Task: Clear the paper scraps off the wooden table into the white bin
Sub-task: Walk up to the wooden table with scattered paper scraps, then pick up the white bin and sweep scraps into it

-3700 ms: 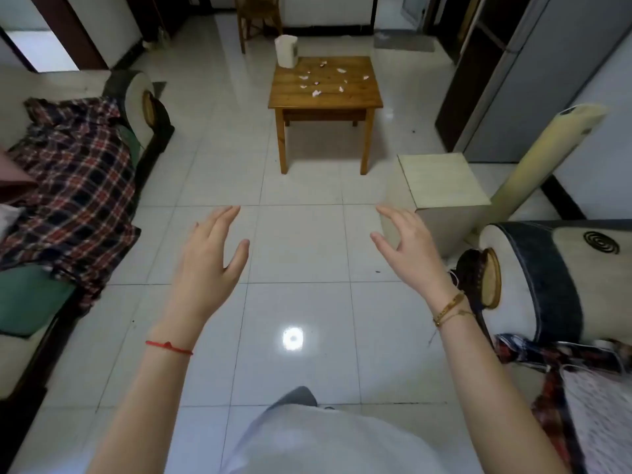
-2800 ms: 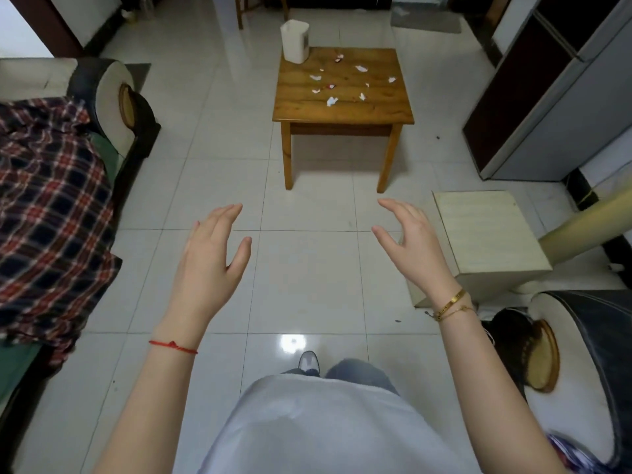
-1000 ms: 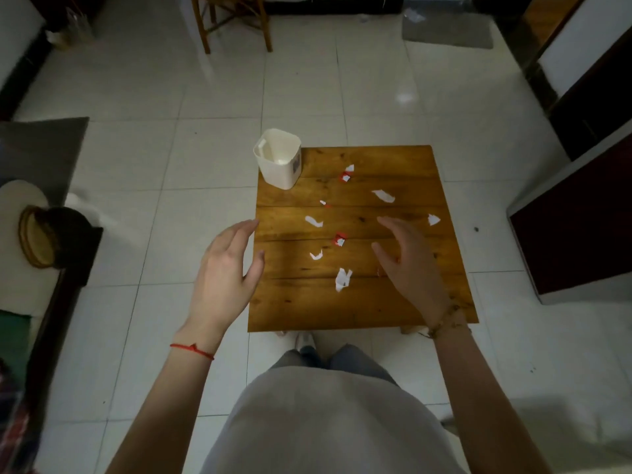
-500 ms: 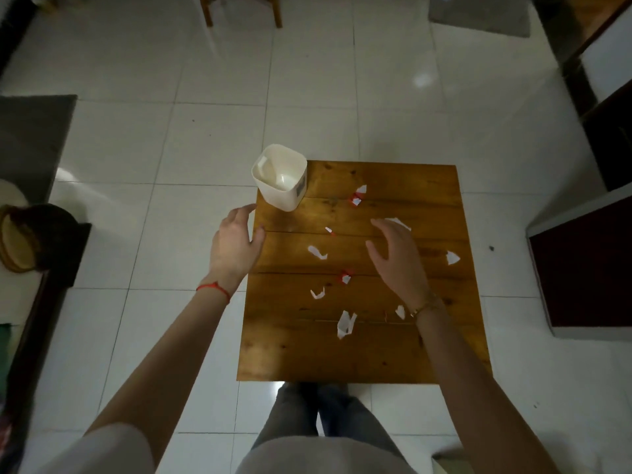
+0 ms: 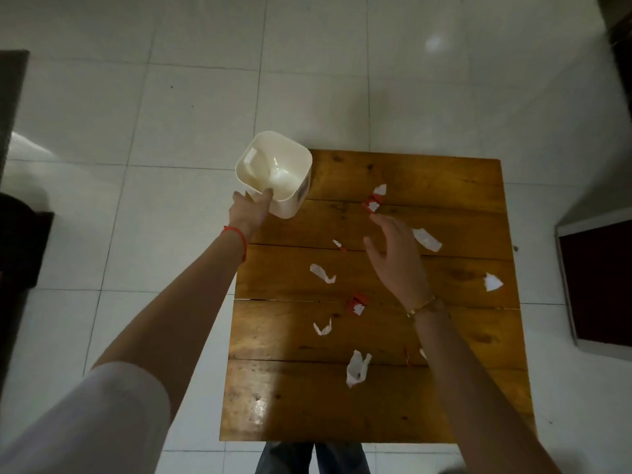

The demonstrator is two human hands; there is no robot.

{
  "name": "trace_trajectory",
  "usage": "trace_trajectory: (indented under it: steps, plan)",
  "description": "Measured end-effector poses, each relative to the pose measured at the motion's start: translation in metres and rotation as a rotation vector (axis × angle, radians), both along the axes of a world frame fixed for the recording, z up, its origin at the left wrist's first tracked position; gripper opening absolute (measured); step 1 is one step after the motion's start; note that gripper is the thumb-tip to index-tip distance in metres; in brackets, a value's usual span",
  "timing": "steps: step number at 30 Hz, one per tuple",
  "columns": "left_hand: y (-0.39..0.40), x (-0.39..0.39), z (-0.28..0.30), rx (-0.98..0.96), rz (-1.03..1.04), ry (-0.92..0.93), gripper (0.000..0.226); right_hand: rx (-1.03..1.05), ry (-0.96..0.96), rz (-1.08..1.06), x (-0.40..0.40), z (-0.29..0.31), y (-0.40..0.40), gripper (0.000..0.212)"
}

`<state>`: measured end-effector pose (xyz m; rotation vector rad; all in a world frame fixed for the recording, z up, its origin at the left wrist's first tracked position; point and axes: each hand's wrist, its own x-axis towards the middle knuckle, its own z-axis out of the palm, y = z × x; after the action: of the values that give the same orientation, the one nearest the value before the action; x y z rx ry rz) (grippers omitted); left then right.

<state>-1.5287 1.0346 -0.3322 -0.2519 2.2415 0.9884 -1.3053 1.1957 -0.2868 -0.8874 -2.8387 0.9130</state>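
The white bin (image 5: 277,172) stands on the far left corner of the wooden table (image 5: 376,398), empty inside. My left hand (image 5: 249,208) grips its near rim, thumb over the edge. Over the table's middle my right hand (image 5: 396,261) hovers with fingers spread, holding nothing. Several paper scraps lie on the wood: a red and white scrap (image 5: 373,202) just beyond my right fingertips, a white strip (image 5: 426,239) to their right, a curled white scrap (image 5: 322,273), a red piece (image 5: 357,303), a large white scrap (image 5: 356,367) near me, and one white scrap (image 5: 492,282) by the right edge.
White tiled floor (image 5: 191,107) surrounds the table. A dark red cabinet (image 5: 598,285) stands to the right, and dark furniture (image 5: 17,248) sits at the left edge. My legs (image 5: 311,458) are against the table's near edge.
I walked up to the table and now look straight down on it. My left hand reached forward and took hold of the bin's rim. My right hand moved out over the scraps.
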Motion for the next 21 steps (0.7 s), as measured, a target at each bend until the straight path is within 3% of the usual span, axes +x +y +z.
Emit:
trace_trajectory:
  steps: [9, 15, 21]
  plan:
    - [0.013, -0.007, -0.018, 0.196, 0.159, -0.071, 0.053, -0.027, -0.029, -0.020, 0.013, -0.024, -0.013, 0.043]
    - [-0.020, 0.037, 0.011, 0.180, -0.114, 0.136, 0.055, -0.028, -0.055, -0.047, 0.039, -0.015, -0.030, 0.042]
    - [-0.070, 0.106, 0.043, 0.168, -0.174, 0.095, 0.053, -0.060, -0.109, -0.087, 0.093, -0.004, -0.059, 0.045]
